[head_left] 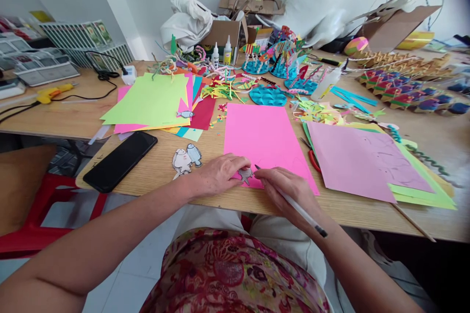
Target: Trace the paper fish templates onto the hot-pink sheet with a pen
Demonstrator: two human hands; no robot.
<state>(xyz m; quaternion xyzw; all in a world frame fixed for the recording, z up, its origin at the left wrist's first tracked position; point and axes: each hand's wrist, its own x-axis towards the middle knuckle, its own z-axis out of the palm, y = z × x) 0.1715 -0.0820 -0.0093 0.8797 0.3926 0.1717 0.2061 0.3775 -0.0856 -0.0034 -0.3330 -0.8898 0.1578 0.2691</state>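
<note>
Our left hand [219, 174] — half open, fingers holding the fish [246, 174] down at 7 o'clock on the pink sheet [259, 132] | our right hand [290, 190] — closed round the pen [299, 208], tip near the fish | phone [120, 161] at the sheet's 9 o'clock

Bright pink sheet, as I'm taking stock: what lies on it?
A grey fish cutout, steadied by the left hand; the right hand holds a pen beside it. Sheet beneath them is hidden.

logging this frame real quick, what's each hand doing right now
Left hand: fingers pressing a small fish cutout onto the bright pink sheet.
Right hand: closed around a pen, tip by the cutout.
</note>
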